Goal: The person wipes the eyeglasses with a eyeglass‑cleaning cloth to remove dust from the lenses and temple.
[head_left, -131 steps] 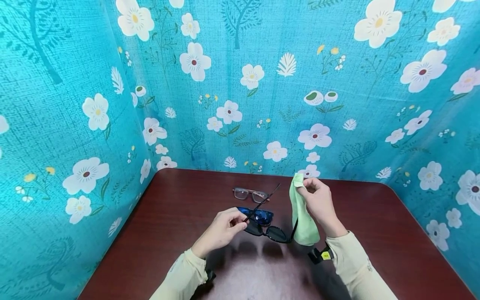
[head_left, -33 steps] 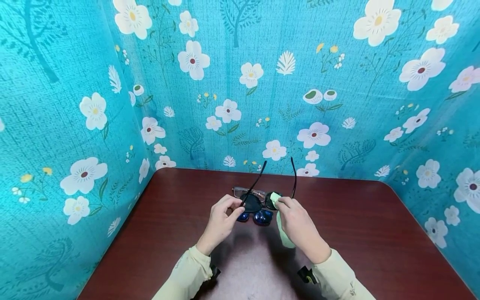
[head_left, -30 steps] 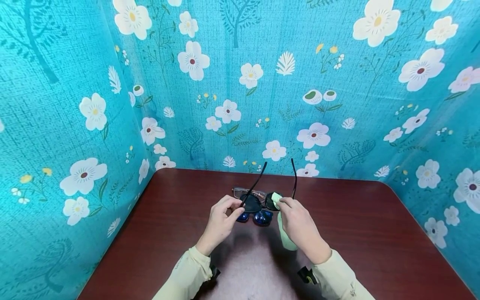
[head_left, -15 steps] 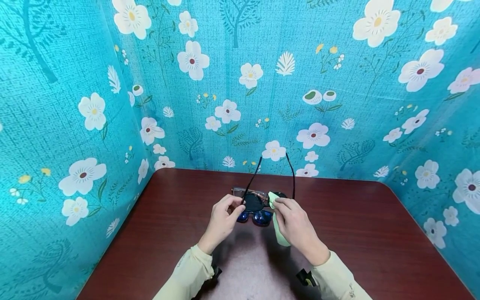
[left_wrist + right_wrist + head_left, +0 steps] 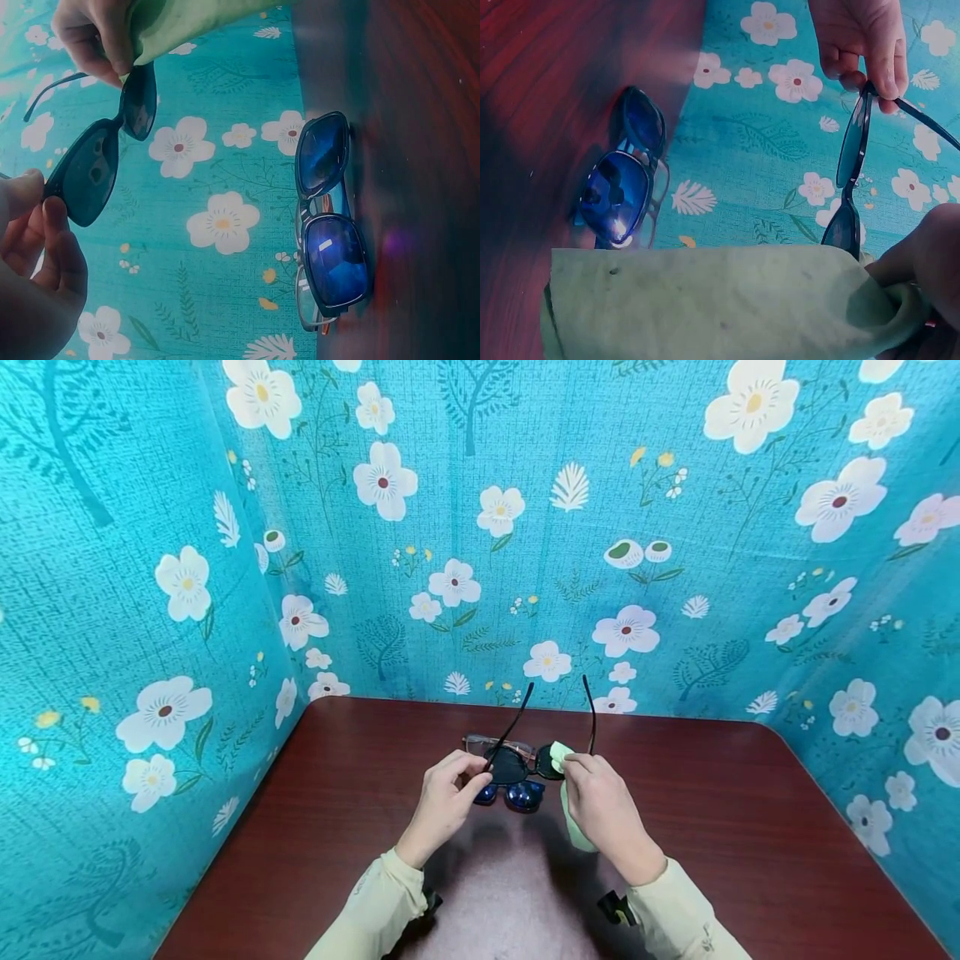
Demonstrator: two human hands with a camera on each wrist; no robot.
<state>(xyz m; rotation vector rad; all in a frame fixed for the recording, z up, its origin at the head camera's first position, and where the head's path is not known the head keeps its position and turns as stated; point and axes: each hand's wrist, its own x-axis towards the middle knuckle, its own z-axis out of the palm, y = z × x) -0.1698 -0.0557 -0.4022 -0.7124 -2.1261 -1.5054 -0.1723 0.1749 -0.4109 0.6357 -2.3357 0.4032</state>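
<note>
My left hand (image 5: 442, 806) pinches a pair of black sunglasses (image 5: 506, 766) at the outer corner of the left lens. Their temples are unfolded and point up and away, and the frame is held above the table. A light green cloth (image 5: 576, 827) is in my right hand (image 5: 606, 806), whose fingers pinch it against the right lens. The loose end of the cloth hangs below that hand and fills the lower part of the right wrist view. Part of the right lens is hidden behind cloth and fingers.
Sunglasses with blue mirrored lenses (image 5: 337, 259) lie on the dark red-brown table (image 5: 360, 793) under the held pair. Just behind them lie clear-lensed eyeglasses (image 5: 480, 744). A teal flowered curtain (image 5: 465, 527) stands along the table's back and sides.
Earlier the cloth hung from my right hand, apart from lower-held black sunglasses. Those now sit higher, temples up, with the cloth on the right lens. Within the last second it slid left, then back right.
</note>
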